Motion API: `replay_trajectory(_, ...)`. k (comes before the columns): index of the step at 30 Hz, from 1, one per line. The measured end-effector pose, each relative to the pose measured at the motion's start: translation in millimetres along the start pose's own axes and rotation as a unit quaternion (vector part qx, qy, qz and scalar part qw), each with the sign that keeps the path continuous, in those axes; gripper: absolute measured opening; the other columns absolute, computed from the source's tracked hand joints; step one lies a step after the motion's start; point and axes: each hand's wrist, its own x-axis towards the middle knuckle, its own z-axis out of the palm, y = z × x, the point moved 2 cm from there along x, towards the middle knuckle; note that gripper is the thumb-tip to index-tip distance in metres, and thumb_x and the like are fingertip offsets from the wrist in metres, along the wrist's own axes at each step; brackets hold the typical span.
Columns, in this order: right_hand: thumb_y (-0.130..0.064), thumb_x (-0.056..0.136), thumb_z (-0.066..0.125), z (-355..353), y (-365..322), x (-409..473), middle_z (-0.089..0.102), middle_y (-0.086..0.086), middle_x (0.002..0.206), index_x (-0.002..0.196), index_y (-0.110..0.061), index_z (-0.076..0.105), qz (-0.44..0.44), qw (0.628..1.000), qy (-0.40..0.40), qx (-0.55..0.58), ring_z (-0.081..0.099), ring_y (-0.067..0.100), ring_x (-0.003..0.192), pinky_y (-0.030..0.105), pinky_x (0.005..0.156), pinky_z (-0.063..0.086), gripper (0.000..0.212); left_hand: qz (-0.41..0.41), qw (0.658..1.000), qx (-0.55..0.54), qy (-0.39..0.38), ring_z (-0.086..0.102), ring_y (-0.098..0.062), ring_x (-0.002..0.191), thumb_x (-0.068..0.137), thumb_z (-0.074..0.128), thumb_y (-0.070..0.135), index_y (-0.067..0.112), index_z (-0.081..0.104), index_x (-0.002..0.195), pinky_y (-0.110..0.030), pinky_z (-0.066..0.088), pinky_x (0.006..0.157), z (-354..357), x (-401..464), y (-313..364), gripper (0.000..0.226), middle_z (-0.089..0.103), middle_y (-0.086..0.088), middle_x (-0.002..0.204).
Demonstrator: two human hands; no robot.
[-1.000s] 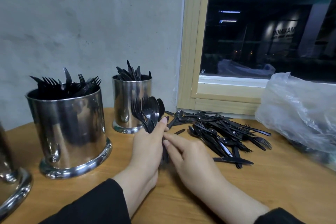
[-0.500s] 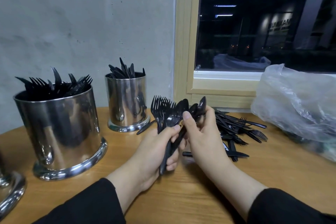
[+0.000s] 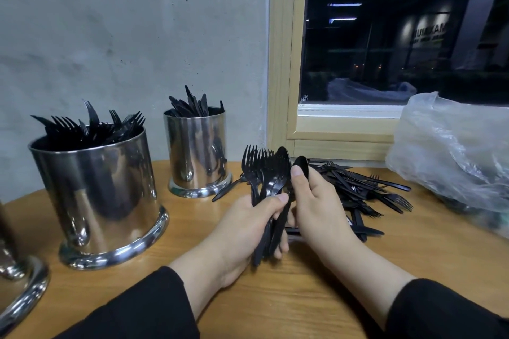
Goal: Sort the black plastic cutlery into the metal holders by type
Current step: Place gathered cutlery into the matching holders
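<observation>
The left hand [image 3: 248,226] grips an upright bundle of forks and spoons [image 3: 271,181], the right hand [image 3: 316,201] pinches one spoon [image 3: 300,164] beside it, and the fork holder [image 3: 96,190] stands to the left, nearer the left hand.

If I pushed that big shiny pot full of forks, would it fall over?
Probably not. The fork pot is wide and sits on a flared base, so it would likely slide on the smooth table rather than tip. It looks like metal, so probably heavy for its size. The forks stand loose above the rim and might rattle or shift.
</observation>
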Motion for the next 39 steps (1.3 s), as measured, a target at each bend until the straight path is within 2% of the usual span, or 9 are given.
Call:
replay_trajectory(5, -0.051, 0.104, 0.043, -5, -4, 5, 0.063, 0.025, 0.068, 0.086, -0.014, 0.053, 0.003, 0.998, 0.001, 0.068, 0.055, 0.04, 0.051, 0.052, 0.056, 0.05, 0.042, -0.03, 0.999, -0.009, -0.024, 0.037, -0.017, 0.047, 0.104, 0.052, 0.024, 0.018, 0.046, 0.069, -0.026, 0.027, 0.047, 1, -2, 1, 0.037, 0.053, -0.007, 0.074)
replay_trajectory(8, -0.061, 0.094, 0.051, -9, -5, 8, 0.06, 0.025, 0.071, 0.085, -0.026, 0.06, 0.021, 0.998, 0.003, 0.063, 0.051, 0.043, 0.057, 0.052, 0.059, 0.047, 0.037, -0.051, 0.998, 0.002, -0.046, 0.033, -0.014, 0.046, 0.103, 0.052, 0.025, 0.019, 0.044, 0.069, -0.023, 0.026, 0.044, 1, -2, 1, 0.036, 0.052, -0.003, 0.071)
replay_trajectory(17, -0.021, 0.103, 0.047, -17, 1, 12, 0.054, 0.033, 0.073, 0.089, -0.013, 0.055, 0.032, 0.996, -0.002, 0.077, 0.041, 0.03, 0.056, 0.043, 0.058, 0.035, 0.018, -0.022, 1.0, 0.009, -0.02, 0.046, -0.02, 0.047, 0.105, 0.05, 0.026, 0.02, 0.062, 0.059, -0.028, 0.035, 0.046, 1, -2, 4, 0.048, 0.06, -0.018, 0.075)
replay_trajectory(22, -0.049, 0.096, 0.054, -13, -9, 5, 0.062, 0.028, 0.08, 0.102, -0.029, 0.059, -0.028, 0.999, -0.031, 0.034, 0.057, 0.047, 0.061, 0.059, 0.063, 0.05, 0.022, -0.041, 0.999, 0.001, -0.007, 0.033, -0.014, 0.042, 0.105, 0.051, 0.027, 0.02, 0.045, 0.07, -0.022, 0.024, 0.041, 0, -7, 8, 0.037, 0.056, -0.004, 0.07)
replay_trajectory(26, -0.04, 0.098, 0.054, -13, -17, 2, 0.054, 0.005, 0.064, 0.093, -0.029, 0.061, -0.05, 0.998, -0.048, 0.011, 0.046, 0.019, 0.053, 0.038, 0.055, 0.04, 0.014, -0.039, 0.999, 0.014, 0.008, 0.032, -0.013, 0.042, 0.105, 0.051, 0.028, 0.022, 0.046, 0.069, -0.021, 0.024, 0.041, -6, -17, 12, 0.036, 0.056, -0.001, 0.067)
replay_trajectory(30, -0.033, 0.099, 0.054, -4, -30, -4, 0.051, 0.0, 0.057, 0.086, -0.03, 0.061, -0.049, 0.995, -0.078, -0.029, 0.043, 0.014, 0.048, 0.027, 0.047, 0.037, 0.014, -0.032, 0.999, 0.014, 0.032, 0.039, -0.015, 0.044, 0.106, 0.049, 0.029, 0.027, 0.064, 0.057, -0.023, 0.028, 0.04, -14, -38, 19, 0.051, 0.066, -0.007, 0.075)
replay_trajectory(33, -0.042, 0.094, 0.052, 5, -50, -12, 0.05, -0.001, 0.052, 0.087, -0.032, 0.06, -0.067, 0.992, -0.091, -0.051, 0.042, 0.012, 0.044, 0.025, 0.041, 0.035, 0.014, -0.007, 0.999, 0.005, 0.052, 0.049, -0.02, 0.047, 0.107, 0.046, 0.029, 0.017, 0.069, 0.078, -0.023, 0.033, 0.038, -20, -53, 26, 0.038, 0.073, -0.013, 0.084)
replay_trajectory(36, -0.055, 0.086, 0.05, 14, -71, -18, 0.054, 0.004, 0.057, 0.092, -0.031, 0.06, -0.105, 0.989, -0.079, -0.073, 0.044, 0.012, 0.045, 0.038, 0.047, 0.042, 0.027, 0.01, 0.993, -0.009, 0.12, 0.066, -0.023, 0.061, 0.108, 0.047, 0.029, -0.004, 0.068, 0.103, -0.026, 0.053, 0.053, -28, -68, 35, 0.039, 0.076, -0.019, 0.093)
replay_trajectory(39, -0.07, 0.091, 0.047, 22, -96, -17, 0.062, 0.0, 0.064, 0.097, -0.033, 0.059, -0.141, 0.986, -0.045, -0.075, 0.049, 0.013, 0.046, 0.045, 0.049, 0.043, 0.039, 0.073, 0.968, 0.046, 0.236, 0.075, -0.019, 0.087, 0.107, 0.049, 0.03, 0.001, 0.074, 0.099, -0.024, 0.058, 0.081, -47, -83, 48, 0.038, 0.078, -0.01, 0.099)
